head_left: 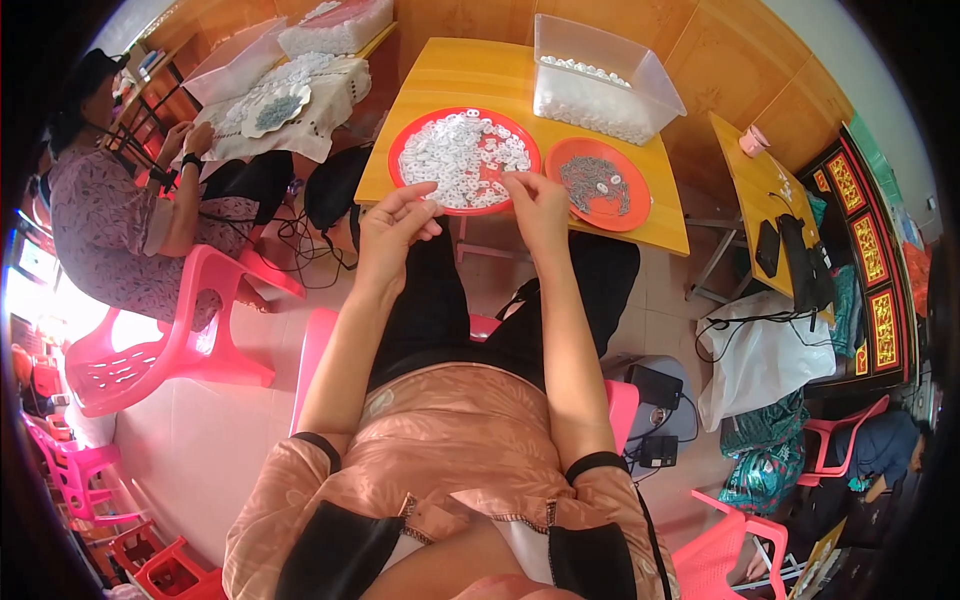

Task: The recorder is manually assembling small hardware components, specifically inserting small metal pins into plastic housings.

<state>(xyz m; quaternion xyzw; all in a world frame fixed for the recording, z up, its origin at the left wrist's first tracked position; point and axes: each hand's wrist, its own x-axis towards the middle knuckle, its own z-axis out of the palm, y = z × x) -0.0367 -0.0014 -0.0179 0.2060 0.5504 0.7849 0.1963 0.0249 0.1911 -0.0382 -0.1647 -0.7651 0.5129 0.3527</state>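
Note:
On the table in front of me, a red round plate [536, 150] is heaped with small white plastic pieces [447, 150] that have holes in them. My left hand [398, 228] is over its near left rim, thumb and forefinger tips apart, the other fingers loosely bent. I see nothing held there. Over the plate's near right side, my right hand [540, 208] has thumb and forefinger pressed together; whatever is between them is too small to make out. Just right of it, an orange-red plate [637, 190] carries small grey metal-looking parts [592, 180] and a few white pieces.
A clear plastic bin [610, 90] with more white pieces stands at the table's [470, 65] back right. To the left, a person [130, 210] works at a cloth-covered table [340, 95]. A pink chair [190, 330] stands behind that person. Another yellow table [770, 210] is at right.

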